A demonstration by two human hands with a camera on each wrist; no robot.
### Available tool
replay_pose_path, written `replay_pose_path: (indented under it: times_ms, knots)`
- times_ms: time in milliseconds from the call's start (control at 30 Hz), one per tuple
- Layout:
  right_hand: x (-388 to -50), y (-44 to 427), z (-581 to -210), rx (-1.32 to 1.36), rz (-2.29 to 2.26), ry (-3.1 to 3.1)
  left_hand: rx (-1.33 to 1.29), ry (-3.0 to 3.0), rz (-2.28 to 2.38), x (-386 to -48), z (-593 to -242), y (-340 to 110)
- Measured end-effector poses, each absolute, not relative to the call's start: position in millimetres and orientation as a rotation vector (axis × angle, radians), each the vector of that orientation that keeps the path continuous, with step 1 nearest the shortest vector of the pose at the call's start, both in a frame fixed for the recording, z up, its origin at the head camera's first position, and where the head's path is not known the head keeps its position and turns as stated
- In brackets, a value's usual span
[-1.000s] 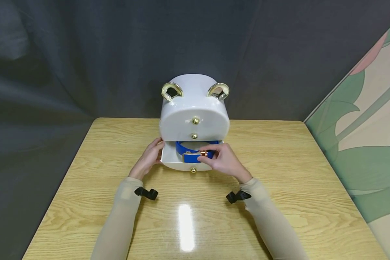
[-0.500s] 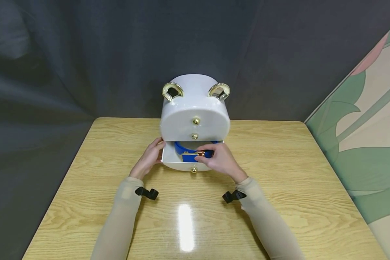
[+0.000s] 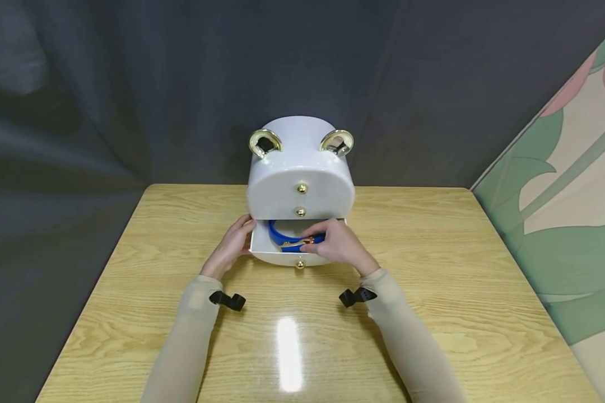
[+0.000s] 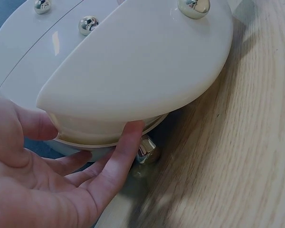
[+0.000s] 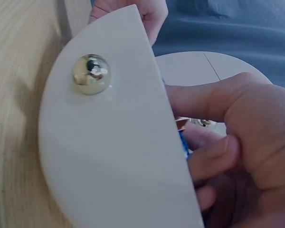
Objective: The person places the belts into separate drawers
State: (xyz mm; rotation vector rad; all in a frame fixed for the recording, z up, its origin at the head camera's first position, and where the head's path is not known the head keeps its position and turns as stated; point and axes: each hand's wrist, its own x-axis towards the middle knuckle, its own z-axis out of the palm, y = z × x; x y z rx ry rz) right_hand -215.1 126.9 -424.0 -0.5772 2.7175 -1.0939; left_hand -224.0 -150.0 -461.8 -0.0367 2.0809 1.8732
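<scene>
A rolled blue belt (image 3: 276,235) with a gold-edged buckle lies in the pulled-out bottom drawer (image 3: 260,240) of a white rounded storage box (image 3: 301,162) in the head view. My right hand (image 3: 340,244) reaches into the drawer from the right and pinches the belt by its buckle end. The buckle is tilted and partly covered by the fingers. At the drawer's left side, my left hand (image 3: 230,246) holds the drawer, its thumb and fingers spread along the side behind the front panel (image 4: 137,61). In the right wrist view, the front panel hides most of the belt.
The box carries two gold ear-like rings (image 3: 266,143) and gold ball knobs (image 3: 302,188). It stands at the back of a wooden table (image 3: 181,224), before a dark curtain (image 3: 181,84). A floral panel (image 3: 575,224) rises along the right.
My right hand has shifted slightly left and further into the drawer, and the belt with its buckle has tipped down lower inside it. My left hand has stayed in place.
</scene>
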Motion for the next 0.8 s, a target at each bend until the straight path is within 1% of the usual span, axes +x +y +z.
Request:
replay_pose_path:
  times_ms: [133, 367, 600, 800]
  knots:
    - [-221.4, 127.4, -422.6, -0.589, -1.078, 2.636, -0.04, 2.08, 1.883, -223.9, -463.8, -150.7]
    - [-230.2, 134.9, -421.6, -0.703, -1.126, 2.459, -0.043, 2.072, 1.877, -223.8, -464.2, -150.4]
    - [-231.5, 140.7, -417.2, -0.694, -1.237, 2.301, -0.041, 2.074, 1.875, -224.0, -462.3, -150.5]
    - [-233.0, 141.5, -416.4, -0.697, -1.23, 2.295, -0.038, 2.072, 1.874, -225.2, -463.5, -150.9]
